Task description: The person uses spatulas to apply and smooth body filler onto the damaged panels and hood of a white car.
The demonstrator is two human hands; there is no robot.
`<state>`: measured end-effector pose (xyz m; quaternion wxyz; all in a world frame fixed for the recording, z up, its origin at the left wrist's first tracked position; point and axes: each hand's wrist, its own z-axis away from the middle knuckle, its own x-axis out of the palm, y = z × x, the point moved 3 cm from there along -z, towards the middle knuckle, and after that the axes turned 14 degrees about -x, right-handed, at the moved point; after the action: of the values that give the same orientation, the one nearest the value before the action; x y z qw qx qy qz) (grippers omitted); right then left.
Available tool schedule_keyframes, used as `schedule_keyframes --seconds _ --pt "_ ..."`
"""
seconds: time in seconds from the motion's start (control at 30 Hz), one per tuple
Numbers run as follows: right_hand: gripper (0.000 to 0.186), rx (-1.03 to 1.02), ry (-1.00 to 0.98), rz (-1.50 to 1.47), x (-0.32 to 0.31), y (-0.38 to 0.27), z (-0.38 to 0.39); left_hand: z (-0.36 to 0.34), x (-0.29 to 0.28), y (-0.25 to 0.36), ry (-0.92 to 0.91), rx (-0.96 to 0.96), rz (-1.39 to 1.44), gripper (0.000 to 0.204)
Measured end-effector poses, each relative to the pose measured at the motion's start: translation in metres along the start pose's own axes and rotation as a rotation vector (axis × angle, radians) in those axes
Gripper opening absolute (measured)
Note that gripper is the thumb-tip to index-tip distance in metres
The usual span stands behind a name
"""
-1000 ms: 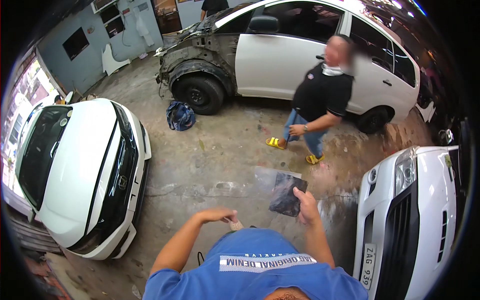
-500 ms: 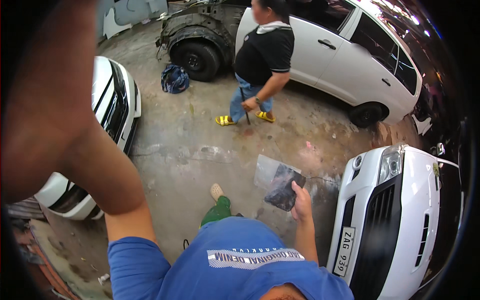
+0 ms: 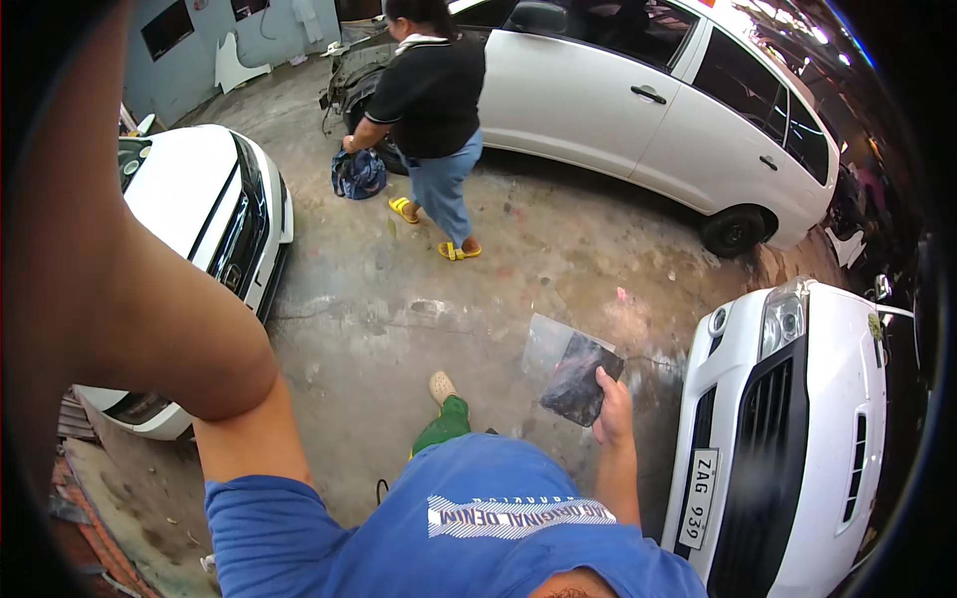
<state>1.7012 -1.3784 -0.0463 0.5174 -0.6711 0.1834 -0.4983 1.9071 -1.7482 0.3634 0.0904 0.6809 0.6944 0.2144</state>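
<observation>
Between the thumb and fingers of my right hand (image 3: 615, 407) is a dark, flat, roughly rectangular sheet (image 3: 580, 381). Behind it sticks out a pale grey, thin sheet (image 3: 550, 341); whether the two are joined I cannot tell. Both are held out over the concrete floor, in front of the white van on the right. My left arm (image 3: 204, 334) is raised, bent at the elbow, and fills the left side close to the camera. Its hand lies outside the picture.
A white van (image 3: 842, 399) stands close on my right and a white car (image 3: 194, 184) on my left. Across the floor is another white car (image 3: 588, 110) with a stripped front. Beside it a person (image 3: 439, 110) in yellow sandals reaches to a blue bag (image 3: 359, 174).
The other person has walked left to the bag and now has a hand at it. My right hand keeps the dark sheet, shifted slightly right in view. My left arm stays raised.
</observation>
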Motion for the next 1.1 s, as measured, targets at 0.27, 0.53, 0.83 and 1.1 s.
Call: schedule_keyframes --seconds 0.27,0.53,0.83,1.1 --pt "0.042 -0.001 -0.083 -0.028 0.012 -0.008 -0.002 -0.005 0.015 0.005 -0.041 -0.007 -0.013 0.074" --pt "0.043 -0.164 -0.044 -0.109 0.023 -0.036 0.006 0.085 0.022 -0.125 -0.028 -0.387 -0.653 0.068" --pt "0.044 0.054 -0.242 -0.366 0.037 -0.035 0.010 0.324 0.096 -0.237 0.371 -1.459 0.322 0.049" --pt "0.039 -0.013 -0.114 -0.297 0.013 -0.027 0.025 0.329 0.075 -0.236 0.551 -1.552 0.218 0.038"
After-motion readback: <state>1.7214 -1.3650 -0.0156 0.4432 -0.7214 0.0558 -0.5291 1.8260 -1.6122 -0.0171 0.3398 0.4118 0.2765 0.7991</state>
